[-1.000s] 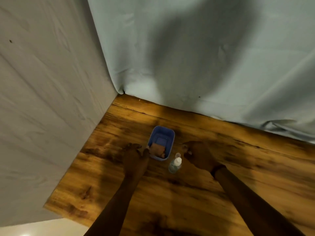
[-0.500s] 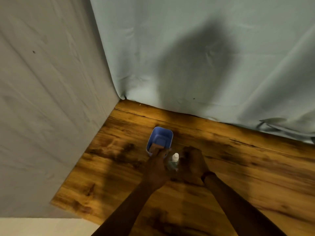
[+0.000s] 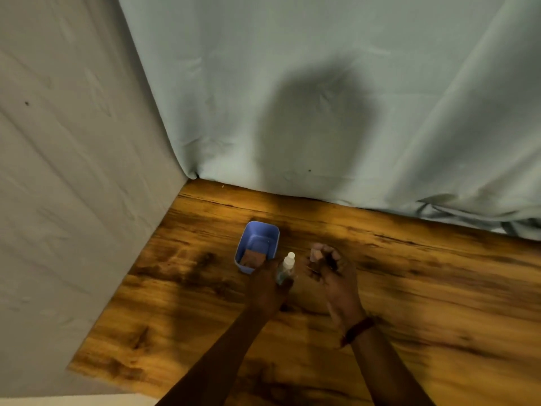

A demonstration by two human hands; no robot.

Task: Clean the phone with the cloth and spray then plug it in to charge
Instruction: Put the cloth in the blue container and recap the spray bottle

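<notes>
Your left hand point(image 3: 268, 284) is wrapped around the small clear plastic spray bottle with a white cap point(image 3: 285, 266), fingers closed on its body, the cap standing upright above your grip. No label or writing on the bottle can be read; the picture is too soft for that.

Your right hand point(image 3: 332, 272) sits just at 3 o'clock of the bottle, apart from it, with the fingers point(image 3: 317, 253) curled loosely inward. Something dark shows inside the curl, but you cannot tell what it is or whether the hand truly grips it. A dark reddish band point(image 3: 358, 329) circles that wrist.

At 11 o'clock of your left hand, just beside it, stands the small blue plastic rectangular tub point(image 3: 259, 243). A folded brown cloth point(image 3: 251, 257) lies in its near end. No brand shows on the tub.

All of this rests on the brown wood-grain tabletop point(image 3: 409, 288). The pale grey-blue fabric sheet point(image 3: 322, 98) hangs along the tabletop's edge from 12 to 2 o'clock, and a lighter grey fabric panel point(image 3: 73, 171) closes off the 9 o'clock side.

No phone can be made out with certainty.
</notes>
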